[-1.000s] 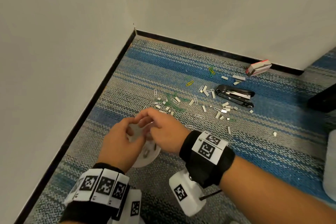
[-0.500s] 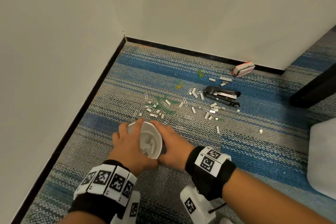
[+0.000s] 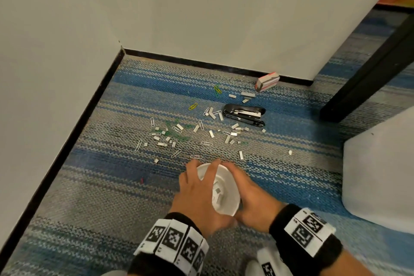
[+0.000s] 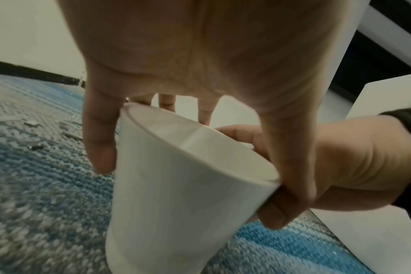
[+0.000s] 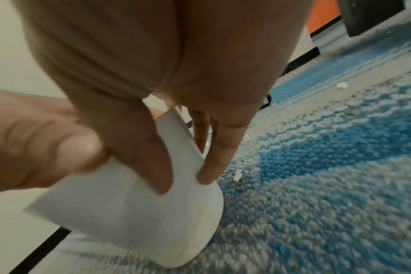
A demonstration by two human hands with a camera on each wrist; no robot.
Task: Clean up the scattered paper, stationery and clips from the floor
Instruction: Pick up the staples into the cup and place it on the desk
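Both hands hold a white paper cup tilted just above the striped carpet, with a few staple pieces inside. My left hand lies over the cup's mouth, its fingers across the rim and its thumb down the side. My right hand grips the cup wall between thumb and fingers. Beyond the cup, several paper clips and staple strips lie scattered on the carpet. A black stapler and a red-and-white staple box lie near the far wall.
White walls with a black baseboard meet in a corner on the left and at the back. A white block stands on the right, with a dark slanted bar behind it. A small red scrap lies left of the cup.
The hands were joined over the cup close to the clips. They have since gripped the cup, tilted it and drawn it back from the scatter.
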